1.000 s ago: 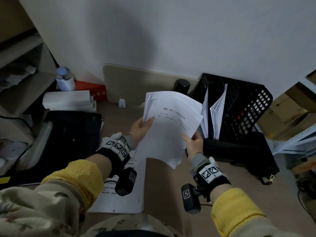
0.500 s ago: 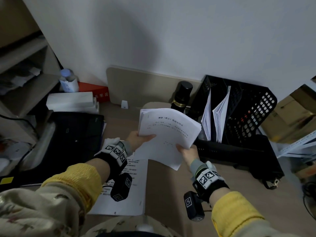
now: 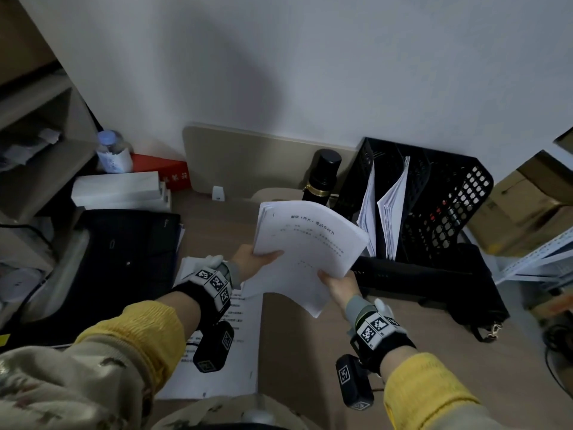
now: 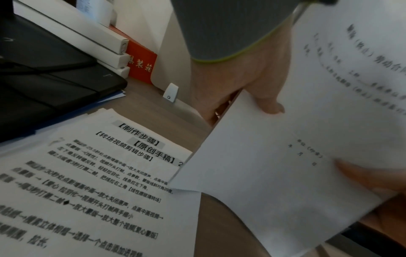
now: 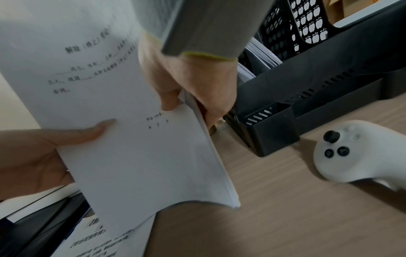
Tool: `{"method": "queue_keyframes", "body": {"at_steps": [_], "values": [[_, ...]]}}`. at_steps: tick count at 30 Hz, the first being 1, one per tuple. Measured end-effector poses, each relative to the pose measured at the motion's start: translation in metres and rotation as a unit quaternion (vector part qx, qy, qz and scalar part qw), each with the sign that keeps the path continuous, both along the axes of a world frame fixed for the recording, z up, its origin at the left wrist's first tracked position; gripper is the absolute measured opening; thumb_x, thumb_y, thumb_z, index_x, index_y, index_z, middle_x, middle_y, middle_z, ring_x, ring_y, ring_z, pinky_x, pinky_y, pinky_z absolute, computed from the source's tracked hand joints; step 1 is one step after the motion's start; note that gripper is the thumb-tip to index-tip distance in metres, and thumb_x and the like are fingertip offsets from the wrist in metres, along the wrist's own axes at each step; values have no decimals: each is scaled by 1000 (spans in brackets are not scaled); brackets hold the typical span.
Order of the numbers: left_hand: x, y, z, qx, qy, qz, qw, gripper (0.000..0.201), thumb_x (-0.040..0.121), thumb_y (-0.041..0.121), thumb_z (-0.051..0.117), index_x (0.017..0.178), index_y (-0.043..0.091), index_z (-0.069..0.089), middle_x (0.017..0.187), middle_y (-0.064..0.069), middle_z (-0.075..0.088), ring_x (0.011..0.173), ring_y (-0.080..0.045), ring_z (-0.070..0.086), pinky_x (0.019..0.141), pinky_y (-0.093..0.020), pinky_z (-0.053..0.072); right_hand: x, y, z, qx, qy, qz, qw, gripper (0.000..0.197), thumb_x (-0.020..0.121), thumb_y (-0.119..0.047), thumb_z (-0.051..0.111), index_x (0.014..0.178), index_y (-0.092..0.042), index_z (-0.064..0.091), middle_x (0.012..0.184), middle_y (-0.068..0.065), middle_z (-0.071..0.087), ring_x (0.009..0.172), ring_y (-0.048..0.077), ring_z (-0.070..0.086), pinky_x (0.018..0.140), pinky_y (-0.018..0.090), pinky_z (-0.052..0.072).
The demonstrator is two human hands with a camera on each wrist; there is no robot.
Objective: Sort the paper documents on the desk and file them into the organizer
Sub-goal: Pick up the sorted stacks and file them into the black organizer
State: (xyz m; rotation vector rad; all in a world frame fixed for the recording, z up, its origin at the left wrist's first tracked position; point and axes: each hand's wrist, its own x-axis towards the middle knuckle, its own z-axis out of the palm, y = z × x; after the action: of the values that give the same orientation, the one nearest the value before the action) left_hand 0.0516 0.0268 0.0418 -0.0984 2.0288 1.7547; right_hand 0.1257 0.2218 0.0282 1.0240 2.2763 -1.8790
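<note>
Both hands hold a stack of white printed sheets (image 3: 305, 249) above the desk, just left of the black mesh organizer (image 3: 449, 212). My left hand (image 3: 259, 259) pinches the stack's left edge, thumb on top (image 4: 269, 102). My right hand (image 3: 333, 280) pinches its lower right edge, thumb on the top sheet (image 5: 169, 102). The stack (image 5: 123, 139) bows downward at its near end. Two bundles of paper (image 3: 384, 209) stand upright in the organizer's slots. Another printed document (image 4: 98, 191) lies flat on the desk (image 3: 294, 352) under my left wrist.
A black bottle (image 3: 322, 178) stands just behind the held stack. A black laptop bag (image 3: 124, 252), white boxes (image 3: 117, 189) and a red box (image 3: 167, 172) crowd the left. A white controller (image 5: 360, 156) lies on the desk right of my right hand. Cardboard boxes (image 3: 527, 206) sit far right.
The stack has come down lower and tipped flatter, with both hands still holding it. The black bottle behind it now shows.
</note>
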Motion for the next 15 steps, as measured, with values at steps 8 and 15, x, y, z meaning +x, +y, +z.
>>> {"method": "queue_keyframes", "body": {"at_steps": [8,15], "values": [[0,19,16,48,25,8,998,26,82,33,71,98,13,68,79,4,67,77,-18,65,64,-22,52,19,13,26,-45,64,17,997,23,81,-6,70,104,-4,66,93,6,68,94,24,63,83,31,50],[8,50,27,68,27,-15,997,31,79,36,74,98,12,70,83,2,70,78,-15,67,72,-27,54,47,26,33,13,73,-30,997,26,83,2,66,108,8,63,103,17,65,73,11,60,78,28,48]]}}
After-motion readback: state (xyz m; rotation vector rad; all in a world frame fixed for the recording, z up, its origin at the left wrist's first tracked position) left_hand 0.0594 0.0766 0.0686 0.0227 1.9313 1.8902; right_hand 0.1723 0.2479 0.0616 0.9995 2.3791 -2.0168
